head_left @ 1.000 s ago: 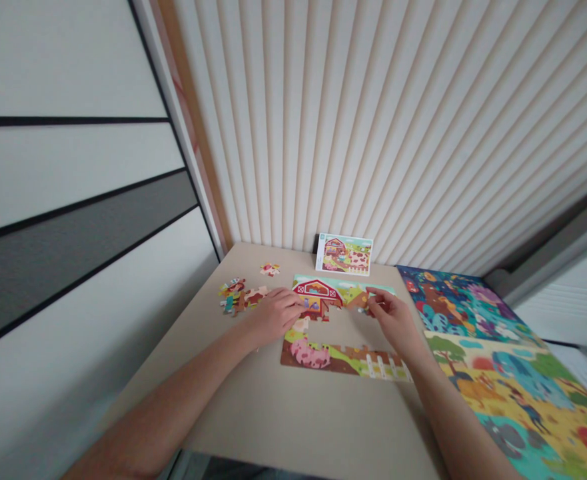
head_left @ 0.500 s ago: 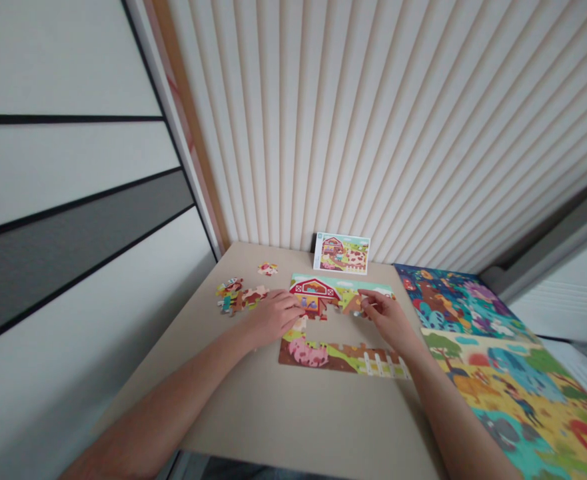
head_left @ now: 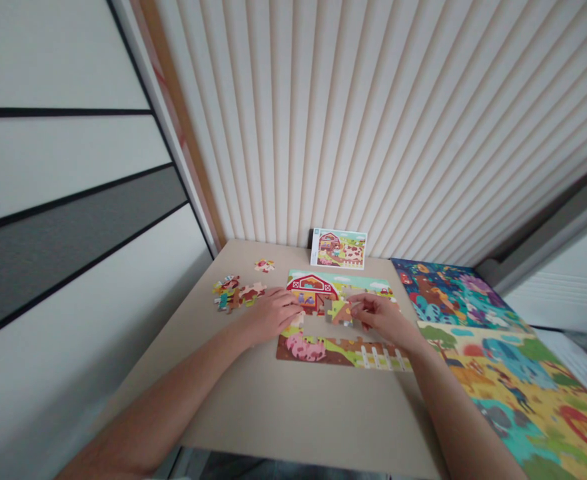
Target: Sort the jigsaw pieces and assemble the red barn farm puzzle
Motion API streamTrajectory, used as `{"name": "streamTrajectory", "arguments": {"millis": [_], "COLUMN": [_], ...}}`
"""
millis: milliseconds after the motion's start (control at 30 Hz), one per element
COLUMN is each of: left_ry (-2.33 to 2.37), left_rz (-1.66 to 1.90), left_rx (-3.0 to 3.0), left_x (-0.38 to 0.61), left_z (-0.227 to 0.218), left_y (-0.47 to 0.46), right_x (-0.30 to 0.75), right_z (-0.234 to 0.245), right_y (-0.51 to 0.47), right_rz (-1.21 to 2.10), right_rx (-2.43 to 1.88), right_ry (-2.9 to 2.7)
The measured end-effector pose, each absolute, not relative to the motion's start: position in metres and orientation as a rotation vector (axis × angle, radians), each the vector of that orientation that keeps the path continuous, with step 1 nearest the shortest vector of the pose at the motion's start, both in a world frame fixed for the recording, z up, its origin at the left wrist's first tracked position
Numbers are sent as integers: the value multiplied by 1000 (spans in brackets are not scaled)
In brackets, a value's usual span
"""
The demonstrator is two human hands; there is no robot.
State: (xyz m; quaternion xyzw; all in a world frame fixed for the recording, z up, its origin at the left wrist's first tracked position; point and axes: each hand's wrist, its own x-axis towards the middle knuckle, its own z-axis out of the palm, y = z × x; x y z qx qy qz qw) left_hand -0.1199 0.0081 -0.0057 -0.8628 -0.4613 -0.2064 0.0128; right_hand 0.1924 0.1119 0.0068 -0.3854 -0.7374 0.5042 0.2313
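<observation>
A farm jigsaw puzzle (head_left: 318,350) lies on the table, with a gap in its middle where the table shows. Its barn is at the upper left, a pink pig at the lower left and a white fence along the bottom. My left hand (head_left: 273,315) rests with fingers stretched out over the puzzle's left edge by the barn. Between thumb and fingers of my right hand (head_left: 380,318) is a green and brown puzzle piece (head_left: 340,311), held over the gap just right of the barn. The rest of the right side is partly covered by that hand.
Several loose pieces (head_left: 228,293) are piled left of my left hand, and another small piece (head_left: 264,265) lies behind them. A picture card (head_left: 340,249) leans against the pleated wall. Two colourful puzzles (head_left: 463,300) (head_left: 518,380) lie at the right.
My right hand has moved left and turned, bringing the puzzle piece from the upper right side toward the barn and the gap. The left hand stays at the puzzle's left edge.
</observation>
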Motion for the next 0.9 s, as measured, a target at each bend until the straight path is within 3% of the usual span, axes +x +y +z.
{"name": "streamTrajectory", "arguments": {"millis": [600, 900], "left_ry": [-1411, -1399], "left_rz": [-649, -644], "left_rx": [-2715, -2722], "left_x": [-119, -120], "left_z": [-8, -9], "left_y": [8, 9], "right_x": [188, 193], "right_z": [14, 6], "right_y": [100, 109], "right_rz": [1590, 1308], "right_rx": [-1088, -1066], "right_ry": [-2072, -2157]}}
